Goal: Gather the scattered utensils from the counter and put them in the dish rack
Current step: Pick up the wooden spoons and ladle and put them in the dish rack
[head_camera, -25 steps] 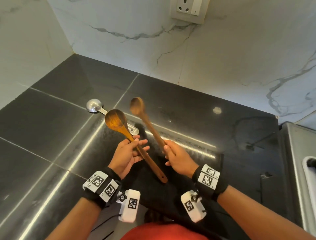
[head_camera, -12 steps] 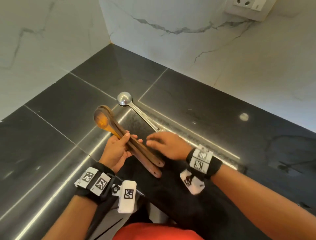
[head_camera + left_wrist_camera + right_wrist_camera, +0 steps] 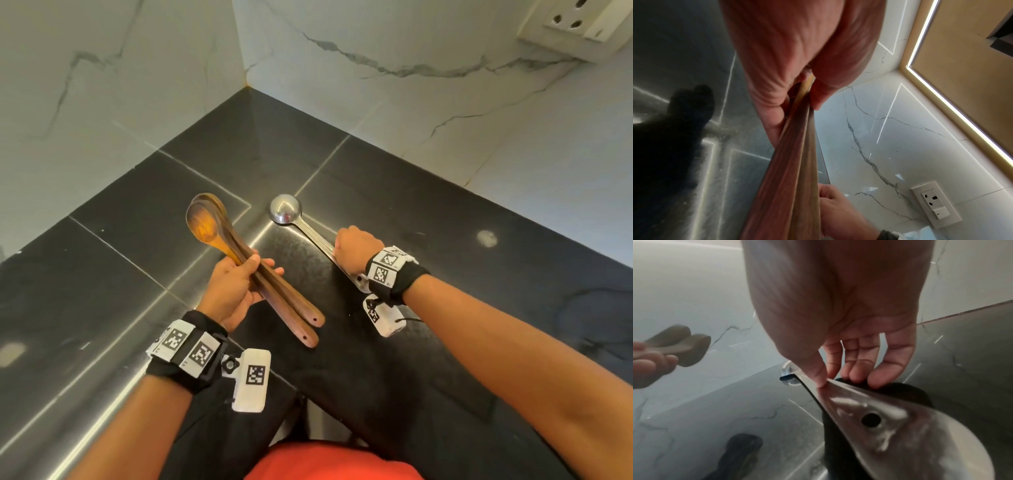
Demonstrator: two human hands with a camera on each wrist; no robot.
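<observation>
Two wooden spoons (image 3: 212, 229) lie side by side in my left hand (image 3: 236, 284), which grips their handles (image 3: 795, 162) above the black counter, bowls pointing away. A steel ladle (image 3: 286, 209) lies on the counter, bowl down, handle running toward me. My right hand (image 3: 356, 243) is down on that handle. In the right wrist view the thumb and curled fingers (image 3: 875, 381) pinch the ladle handle (image 3: 869, 410) from both sides. The dish rack is out of view.
The black tiled counter (image 3: 102, 291) meets white marble walls in a corner straight ahead. A power socket (image 3: 575, 31) sits on the wall at the upper right. My red shirt shows at the bottom edge.
The second wooden spoon went from my right hand into my left, beside the first. My right hand then moved right and closed on the ladle handle. The view swung left.
</observation>
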